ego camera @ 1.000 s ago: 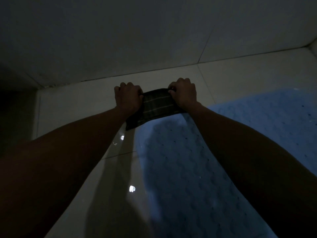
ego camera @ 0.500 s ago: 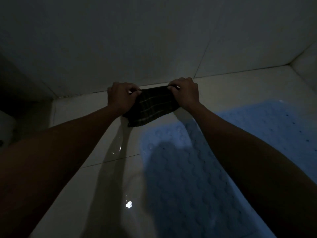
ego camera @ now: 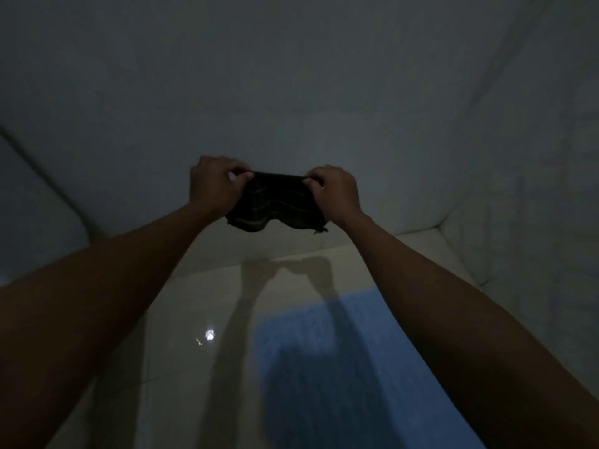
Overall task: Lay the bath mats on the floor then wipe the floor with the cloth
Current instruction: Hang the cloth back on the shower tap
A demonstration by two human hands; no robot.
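holding a dark checked cloth (ego camera: 275,202) up in front of a pale wall (ego camera: 291,92), a person is stretching both bare arms forward in a dimly lit bathroom. the left hand (ego camera: 215,184) is pinching the cloth's upper left corner, fingers curled over the top edge, while the right hand (ego camera: 335,191) is gripping the upper right corner the same way. the cloth is hanging taut between the two hands, its lower edge sagging in two lobes and clear of the floor (ego camera: 181,319). below, a blue bath mat (ego camera: 311,335) is lying flat on the glossy cream tiles, toward the right side, with the shadow of the arms falling across it. a small bright reflection (ego camera: 210,335) is glinting on the wet-looking tile just left of the mat.
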